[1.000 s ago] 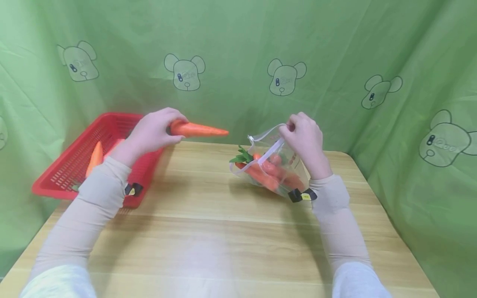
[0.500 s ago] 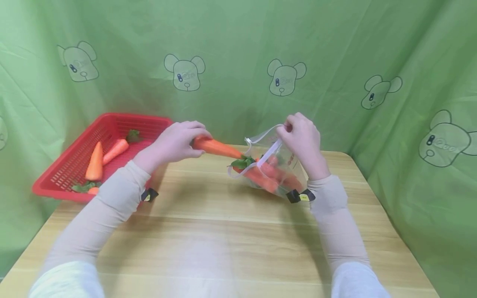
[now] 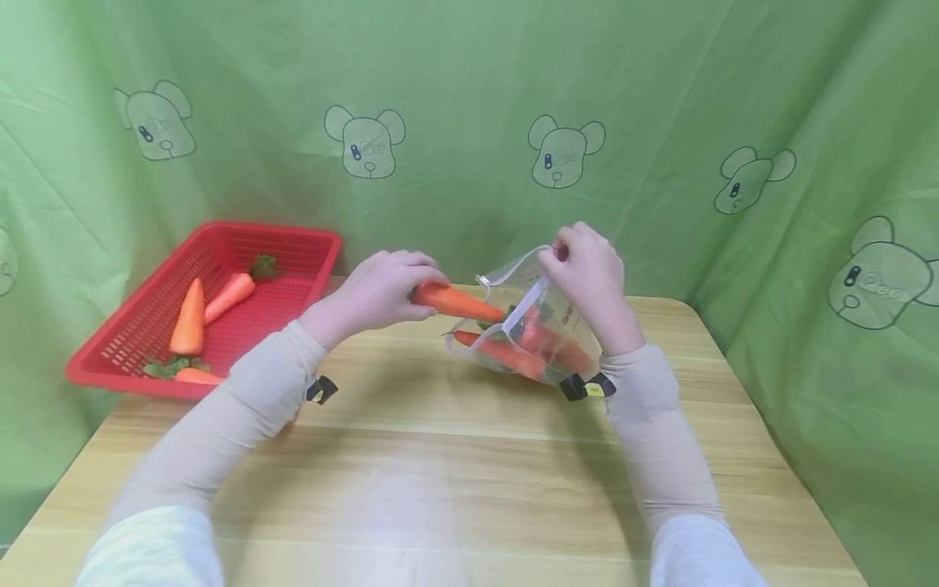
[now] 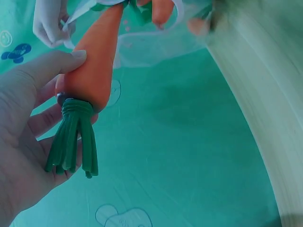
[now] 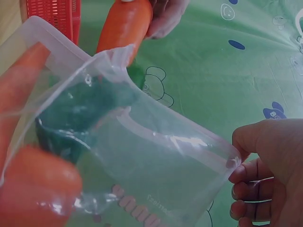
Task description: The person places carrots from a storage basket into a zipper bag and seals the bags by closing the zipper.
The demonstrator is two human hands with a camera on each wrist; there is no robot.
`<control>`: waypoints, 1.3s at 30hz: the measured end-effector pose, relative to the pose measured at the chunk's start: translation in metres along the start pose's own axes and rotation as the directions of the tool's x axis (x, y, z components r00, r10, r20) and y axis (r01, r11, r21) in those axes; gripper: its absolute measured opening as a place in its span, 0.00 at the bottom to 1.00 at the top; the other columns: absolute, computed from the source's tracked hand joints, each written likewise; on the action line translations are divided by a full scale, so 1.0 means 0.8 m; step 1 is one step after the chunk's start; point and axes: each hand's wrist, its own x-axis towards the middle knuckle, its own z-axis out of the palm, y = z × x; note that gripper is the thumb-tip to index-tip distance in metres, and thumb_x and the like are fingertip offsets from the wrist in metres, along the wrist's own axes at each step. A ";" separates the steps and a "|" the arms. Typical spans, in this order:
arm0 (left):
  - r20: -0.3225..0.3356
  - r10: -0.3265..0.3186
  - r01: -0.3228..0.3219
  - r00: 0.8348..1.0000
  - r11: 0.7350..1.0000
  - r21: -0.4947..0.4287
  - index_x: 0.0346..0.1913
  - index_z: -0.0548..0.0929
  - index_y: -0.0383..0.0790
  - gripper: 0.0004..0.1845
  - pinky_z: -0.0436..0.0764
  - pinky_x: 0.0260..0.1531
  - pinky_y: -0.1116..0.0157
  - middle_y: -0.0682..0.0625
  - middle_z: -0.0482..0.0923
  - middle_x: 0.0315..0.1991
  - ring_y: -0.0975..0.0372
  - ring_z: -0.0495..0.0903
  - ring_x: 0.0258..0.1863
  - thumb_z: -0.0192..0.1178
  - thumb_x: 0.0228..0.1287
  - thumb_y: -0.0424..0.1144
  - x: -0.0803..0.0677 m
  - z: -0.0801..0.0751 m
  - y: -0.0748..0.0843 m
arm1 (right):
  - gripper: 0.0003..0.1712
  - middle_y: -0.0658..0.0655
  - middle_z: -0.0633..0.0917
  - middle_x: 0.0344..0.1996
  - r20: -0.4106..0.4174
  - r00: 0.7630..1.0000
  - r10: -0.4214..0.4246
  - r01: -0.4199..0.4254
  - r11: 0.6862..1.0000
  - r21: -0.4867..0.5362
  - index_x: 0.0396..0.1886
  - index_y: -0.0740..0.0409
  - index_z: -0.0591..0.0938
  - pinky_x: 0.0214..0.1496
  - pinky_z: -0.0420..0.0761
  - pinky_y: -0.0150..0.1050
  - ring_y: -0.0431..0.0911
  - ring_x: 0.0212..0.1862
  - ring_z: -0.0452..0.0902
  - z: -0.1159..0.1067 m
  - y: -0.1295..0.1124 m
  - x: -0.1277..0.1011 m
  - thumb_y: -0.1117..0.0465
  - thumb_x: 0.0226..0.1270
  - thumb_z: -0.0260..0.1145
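A: The left hand (image 3: 381,289) grips a carrot (image 3: 455,302) by its thick end, tip at the mouth of the bag (image 3: 539,342).

B: The right hand (image 3: 587,273) pinches the bag's rim. It should hold that mouth high and wide while the tip slides in straight above the carrots inside.

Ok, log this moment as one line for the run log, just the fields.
left hand: grips carrot, tip at bag mouth | right hand: pinches zip bag rim, holding it open | bag: carrots inside | red basket: three carrots
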 end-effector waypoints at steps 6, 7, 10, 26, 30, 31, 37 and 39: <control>-0.002 -0.025 0.025 1.000 1.000 0.003 0.50 0.85 0.47 0.18 0.80 0.41 0.60 0.52 0.85 0.48 0.58 0.82 0.44 0.70 0.55 0.44 0.011 0.011 0.013 | 0.09 0.59 0.75 0.29 0.013 1.000 -0.007 0.007 1.000 0.004 0.24 0.61 0.76 0.30 0.68 0.42 0.52 0.31 0.69 0.002 -0.002 0.000 0.60 0.58 0.55; -0.002 -0.031 0.031 1.000 1.000 0.000 0.50 0.85 0.47 0.18 0.81 0.41 0.60 0.52 0.85 0.49 0.58 0.82 0.45 0.70 0.56 0.45 0.013 0.012 0.016 | 0.09 0.59 0.75 0.29 0.014 1.000 -0.007 0.007 1.000 0.005 0.24 0.61 0.76 0.30 0.68 0.42 0.52 0.31 0.69 0.002 -0.002 0.000 0.60 0.58 0.55; 0.011 -0.051 0.051 0.999 0.999 -0.016 0.50 0.84 0.47 0.19 0.82 0.43 0.60 0.53 0.85 0.49 0.59 0.82 0.45 0.70 0.56 0.46 0.018 0.016 0.023 | 0.09 0.58 0.75 0.29 0.018 1.000 -0.003 0.003 1.000 0.002 0.24 0.60 0.75 0.30 0.68 0.42 0.52 0.31 0.69 0.004 -0.002 0.000 0.60 0.58 0.55; 0.166 -0.319 0.360 0.933 0.839 -0.408 0.49 0.84 0.46 0.21 0.79 0.39 0.66 0.54 0.84 0.42 0.63 0.80 0.36 0.72 0.54 0.50 0.051 0.034 0.045 | 0.08 0.57 0.75 0.28 0.015 1.000 -0.002 0.002 1.000 -0.006 0.23 0.60 0.75 0.29 0.68 0.41 0.51 0.31 0.69 0.006 -0.003 0.000 0.60 0.57 0.55; 0.186 -0.392 0.431 0.901 0.765 -0.479 0.49 0.83 0.45 0.22 0.80 0.40 0.66 0.53 0.84 0.45 0.62 0.81 0.39 0.72 0.53 0.50 0.057 0.040 0.045 | 0.08 0.57 0.75 0.28 0.012 1.000 0.001 -0.001 1.000 -0.004 0.23 0.59 0.75 0.29 0.68 0.42 0.51 0.31 0.69 0.006 -0.004 0.000 0.60 0.57 0.55; 0.189 -0.412 0.449 0.891 0.745 -0.493 0.49 0.83 0.45 0.22 0.81 0.40 0.65 0.52 0.84 0.46 0.62 0.81 0.40 0.72 0.53 0.50 0.058 0.041 0.044 | 0.08 0.57 0.75 0.28 0.011 1.000 0.001 -0.001 1.000 -0.002 0.23 0.59 0.75 0.29 0.68 0.42 0.51 0.31 0.69 0.006 -0.004 0.000 0.60 0.57 0.54; 0.201 -0.498 0.490 0.844 0.561 -0.667 0.54 0.80 0.41 0.23 0.85 0.41 0.65 0.46 0.80 0.55 0.56 0.84 0.47 0.71 0.55 0.42 0.065 0.047 0.040 | 0.09 0.57 0.75 0.28 -0.004 1.000 -0.009 0.009 1.000 0.000 0.23 0.60 0.76 0.29 0.69 0.42 0.52 0.31 0.69 0.006 -0.004 0.000 0.60 0.56 0.55; 0.210 -0.505 0.465 0.837 0.455 -0.760 0.56 0.78 0.39 0.23 0.85 0.41 0.65 0.44 0.78 0.58 0.53 0.84 0.49 0.70 0.57 0.37 0.066 0.048 0.040 | 0.09 0.57 0.75 0.28 -0.002 1.000 -0.010 0.010 1.000 -0.001 0.24 0.60 0.76 0.29 0.69 0.42 0.51 0.31 0.69 0.006 -0.004 0.000 0.60 0.57 0.55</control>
